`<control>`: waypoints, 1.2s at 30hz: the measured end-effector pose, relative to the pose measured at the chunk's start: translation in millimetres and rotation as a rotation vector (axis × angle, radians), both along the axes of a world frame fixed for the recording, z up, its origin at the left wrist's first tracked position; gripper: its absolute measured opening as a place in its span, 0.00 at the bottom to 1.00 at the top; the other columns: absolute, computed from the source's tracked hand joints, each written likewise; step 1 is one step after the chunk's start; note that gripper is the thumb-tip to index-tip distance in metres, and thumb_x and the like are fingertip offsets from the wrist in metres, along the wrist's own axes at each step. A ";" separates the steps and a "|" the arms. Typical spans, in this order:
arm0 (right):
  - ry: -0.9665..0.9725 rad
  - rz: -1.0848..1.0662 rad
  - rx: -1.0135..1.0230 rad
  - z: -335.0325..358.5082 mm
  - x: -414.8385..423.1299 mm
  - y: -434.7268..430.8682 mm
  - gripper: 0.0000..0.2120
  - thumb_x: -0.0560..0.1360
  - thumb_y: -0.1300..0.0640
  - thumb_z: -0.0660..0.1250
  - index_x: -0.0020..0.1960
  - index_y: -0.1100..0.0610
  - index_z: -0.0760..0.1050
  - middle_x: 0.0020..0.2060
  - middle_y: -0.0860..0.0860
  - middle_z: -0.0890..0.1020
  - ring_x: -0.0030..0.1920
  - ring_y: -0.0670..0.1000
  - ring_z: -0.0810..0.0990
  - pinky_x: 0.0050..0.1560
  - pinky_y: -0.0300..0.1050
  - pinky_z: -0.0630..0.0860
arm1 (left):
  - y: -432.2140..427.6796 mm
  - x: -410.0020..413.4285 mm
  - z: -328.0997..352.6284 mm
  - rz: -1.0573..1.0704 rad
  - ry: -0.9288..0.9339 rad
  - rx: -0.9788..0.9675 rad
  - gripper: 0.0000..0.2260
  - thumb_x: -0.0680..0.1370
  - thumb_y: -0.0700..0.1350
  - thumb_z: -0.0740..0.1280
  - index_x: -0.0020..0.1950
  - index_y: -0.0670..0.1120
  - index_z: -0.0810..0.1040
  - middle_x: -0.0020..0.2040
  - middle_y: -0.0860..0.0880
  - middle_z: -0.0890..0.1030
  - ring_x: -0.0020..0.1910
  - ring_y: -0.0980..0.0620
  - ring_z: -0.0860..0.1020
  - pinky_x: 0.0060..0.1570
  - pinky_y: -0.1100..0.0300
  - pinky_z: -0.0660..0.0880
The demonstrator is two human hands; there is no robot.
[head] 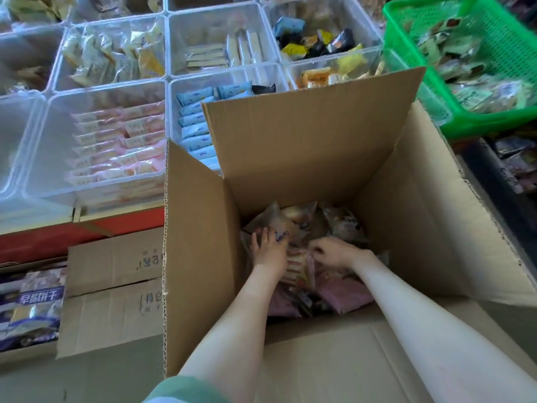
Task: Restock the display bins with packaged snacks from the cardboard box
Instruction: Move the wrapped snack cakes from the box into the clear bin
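Note:
An open cardboard box [290, 146] stands in front of me with its flaps up. Clear and purple snack packets [343, 222] lie loose at its bottom. Both my arms reach down into it. My left hand [268, 248] lies flat with spread fingers on a clear packet [279, 221]. My right hand [334, 251] has curled fingers pinching the edge of a striped packet [299, 267] between the two hands. Clear display bins [110, 91] sit beyond the box, holding pink, blue and yellow packets.
A green plastic basket [479, 120] full of packets sits at the upper right. Closed cardboard boxes [116, 286] stand to the left of the open box, below a red shelf edge [58, 239]. A purple printed bag [32, 309] lies far left.

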State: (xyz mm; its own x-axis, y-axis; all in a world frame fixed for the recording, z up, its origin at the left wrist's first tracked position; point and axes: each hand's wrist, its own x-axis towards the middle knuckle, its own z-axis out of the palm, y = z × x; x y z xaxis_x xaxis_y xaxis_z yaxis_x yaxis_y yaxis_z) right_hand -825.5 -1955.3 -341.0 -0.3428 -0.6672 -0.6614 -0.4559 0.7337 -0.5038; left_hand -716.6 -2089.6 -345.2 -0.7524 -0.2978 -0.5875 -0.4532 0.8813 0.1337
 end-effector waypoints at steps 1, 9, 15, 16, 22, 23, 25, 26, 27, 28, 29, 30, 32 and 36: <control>-0.004 -0.050 -0.055 11.1 -1.3 2.6 0.08 0.78 0.56 0.58 0.42 0.54 0.73 0.35 0.47 0.76 0.37 0.47 0.75 0.36 0.39 0.67 | 1.9 -2.6 6.0 0.013 0.005 0.026 0.26 0.80 0.40 0.53 0.77 0.53 0.53 0.78 0.42 0.47 0.77 0.43 0.43 0.73 0.43 0.38; -0.071 -0.689 -0.701 109.4 4.5 35.8 0.09 0.71 0.62 0.60 0.33 0.57 0.67 0.30 0.52 0.68 0.33 0.48 0.67 0.35 0.43 0.63 | 26.5 -21.5 83.3 0.412 0.580 0.320 0.18 0.80 0.41 0.55 0.70 0.48 0.69 0.75 0.40 0.58 0.74 0.41 0.58 0.72 0.50 0.59; -0.171 -1.130 -1.154 175.3 38.0 43.1 0.05 0.66 0.59 0.59 0.33 0.60 0.69 0.31 0.57 0.72 0.34 0.54 0.69 0.33 0.43 0.64 | 29.3 -9.3 170.9 0.881 0.797 0.850 0.16 0.80 0.47 0.58 0.68 0.49 0.70 0.62 0.46 0.76 0.57 0.47 0.77 0.57 0.50 0.76; -0.193 -1.160 -1.197 188.3 44.4 40.8 0.06 0.66 0.58 0.59 0.34 0.60 0.72 0.32 0.57 0.76 0.35 0.54 0.73 0.35 0.43 0.68 | 25.4 -2.5 188.3 0.876 0.787 0.866 0.15 0.80 0.50 0.58 0.64 0.46 0.72 0.57 0.44 0.79 0.50 0.47 0.79 0.47 0.53 0.79; -0.033 -1.093 -1.232 245.1 69.5 8.3 0.07 0.75 0.54 0.61 0.41 0.55 0.74 0.43 0.57 0.80 0.45 0.57 0.79 0.44 0.52 0.74 | -16.8 43.2 254.3 0.799 0.944 0.836 0.11 0.82 0.48 0.59 0.46 0.45 0.77 0.40 0.47 0.78 0.39 0.50 0.76 0.38 0.56 0.75; 0.077 -1.032 -1.221 251.2 71.7 -0.2 0.08 0.77 0.55 0.60 0.40 0.54 0.73 0.40 0.54 0.79 0.43 0.53 0.78 0.43 0.49 0.73 | -28.6 49.3 257.5 0.807 0.992 0.790 0.10 0.81 0.48 0.59 0.47 0.46 0.77 0.41 0.46 0.78 0.41 0.50 0.76 0.42 0.54 0.75; 0.288 -0.897 -1.175 263.9 79.6 -20.0 0.09 0.79 0.56 0.59 0.40 0.56 0.71 0.36 0.49 0.76 0.39 0.46 0.74 0.40 0.42 0.69 | -53.1 60.7 260.6 0.817 1.055 0.685 0.09 0.81 0.46 0.60 0.47 0.46 0.78 0.41 0.47 0.78 0.40 0.50 0.76 0.42 0.55 0.75; 0.371 -0.844 -1.142 267.7 84.1 -32.7 0.09 0.79 0.56 0.59 0.40 0.57 0.71 0.35 0.48 0.75 0.37 0.44 0.72 0.37 0.38 0.67 | -66.2 66.2 260.6 0.821 1.083 0.650 0.09 0.81 0.46 0.60 0.46 0.45 0.78 0.41 0.47 0.78 0.40 0.50 0.76 0.42 0.55 0.75; 0.440 -0.808 -1.114 270.6 88.7 -47.3 0.09 0.79 0.57 0.59 0.41 0.57 0.71 0.35 0.47 0.74 0.36 0.43 0.71 0.35 0.37 0.65 | -80.5 71.3 259.3 0.830 1.099 0.629 0.09 0.81 0.45 0.60 0.46 0.45 0.78 0.40 0.46 0.78 0.40 0.49 0.76 0.44 0.54 0.76; 0.490 -0.780 -1.104 271.8 92.1 -64.3 0.09 0.79 0.57 0.59 0.42 0.59 0.71 0.34 0.46 0.74 0.36 0.44 0.71 0.34 0.38 0.64 | -96.2 76.6 257.3 0.843 1.111 0.604 0.10 0.80 0.45 0.60 0.45 0.44 0.79 0.40 0.46 0.79 0.41 0.47 0.77 0.44 0.52 0.76; 0.530 -0.753 -1.106 271.9 95.9 -83.8 0.08 0.79 0.59 0.59 0.43 0.60 0.72 0.34 0.47 0.74 0.37 0.46 0.71 0.35 0.39 0.62 | -113.7 82.3 254.5 0.860 1.128 0.564 0.10 0.80 0.45 0.60 0.43 0.44 0.79 0.38 0.46 0.79 0.41 0.46 0.77 0.43 0.52 0.75; 0.554 -0.717 -1.113 270.6 99.0 -106.0 0.08 0.79 0.60 0.60 0.43 0.61 0.73 0.35 0.48 0.75 0.38 0.47 0.72 0.36 0.39 0.62 | -132.4 89.3 252.5 0.868 1.142 0.505 0.11 0.80 0.44 0.60 0.41 0.43 0.77 0.36 0.46 0.78 0.39 0.45 0.76 0.40 0.53 0.73; 0.568 -0.655 -1.126 267.6 106.6 -156.9 0.07 0.79 0.61 0.60 0.44 0.62 0.73 0.36 0.49 0.75 0.39 0.48 0.72 0.35 0.34 0.62 | -173.6 104.8 251.6 0.842 1.171 0.340 0.11 0.80 0.42 0.58 0.40 0.41 0.74 0.35 0.47 0.75 0.38 0.47 0.71 0.37 0.57 0.64; 0.519 -0.618 -1.105 252.9 114.9 -274.7 0.06 0.79 0.58 0.61 0.43 0.57 0.72 0.34 0.48 0.74 0.36 0.47 0.71 0.34 0.33 0.62 | -267.6 129.6 251.9 0.781 1.214 0.085 0.09 0.81 0.41 0.55 0.49 0.41 0.75 0.37 0.48 0.74 0.37 0.49 0.70 0.37 0.58 0.62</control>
State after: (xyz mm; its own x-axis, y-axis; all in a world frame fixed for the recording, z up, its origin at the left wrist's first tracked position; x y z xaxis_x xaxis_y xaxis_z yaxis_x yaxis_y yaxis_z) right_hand -710.6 -2230.0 -88.0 -0.8182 -0.4077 0.4054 -0.5177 0.2156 -0.8279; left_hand -586.9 -2357.2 -93.3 -0.4547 -0.8557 0.2471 -0.3768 0.4362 0.8172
